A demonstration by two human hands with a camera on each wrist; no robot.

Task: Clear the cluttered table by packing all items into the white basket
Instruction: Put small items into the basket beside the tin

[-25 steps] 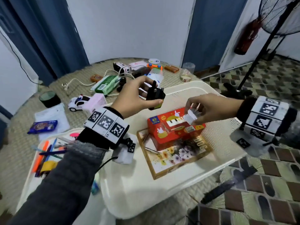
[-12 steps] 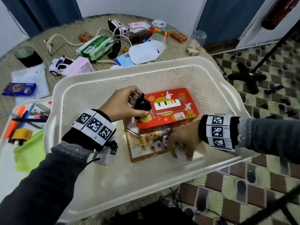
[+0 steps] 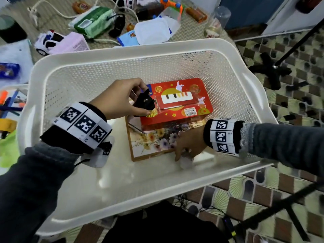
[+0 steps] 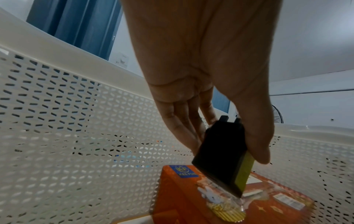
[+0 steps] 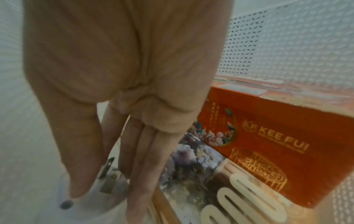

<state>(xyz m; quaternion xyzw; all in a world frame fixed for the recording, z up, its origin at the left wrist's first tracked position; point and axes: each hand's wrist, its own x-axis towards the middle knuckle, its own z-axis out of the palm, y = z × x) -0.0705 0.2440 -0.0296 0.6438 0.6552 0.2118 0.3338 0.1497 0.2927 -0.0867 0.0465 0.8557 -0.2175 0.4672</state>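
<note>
Both hands are inside the white basket (image 3: pixel 122 55). My left hand (image 3: pixel 121 99) pinches a black plug adapter (image 3: pixel 144 103) with a yellow-green face (image 4: pixel 244 171) between thumb and fingers, its lower edge touching the left end of the red box (image 3: pixel 177 104). The red box lies on a flat flowered box (image 3: pixel 154 141). My right hand (image 3: pixel 189 146) reaches down to the basket floor at the near side, thumb and fingers around a white plug adapter (image 5: pixel 95 201) with metal prongs (image 5: pixel 107 178). In the head view this white plug adapter (image 3: pixel 185 162) shows only partly under the fingers.
Behind the basket the table holds a green wipes pack (image 3: pixel 93 21), a pink box (image 3: pixel 70 43), a toy police car (image 3: pixel 47 40), white cables (image 3: pixel 43 6), a white pouch (image 3: pixel 152 31), a clear jar (image 3: pixel 217 21). A tray of pens (image 3: pixel 10 106) lies left. A fan stand (image 3: pixel 270 71) is on the floor right.
Both hands have come down from above the basket into it. The black adapter now touches the red box, and the right hand has lowered the white adapter to the basket floor.
</note>
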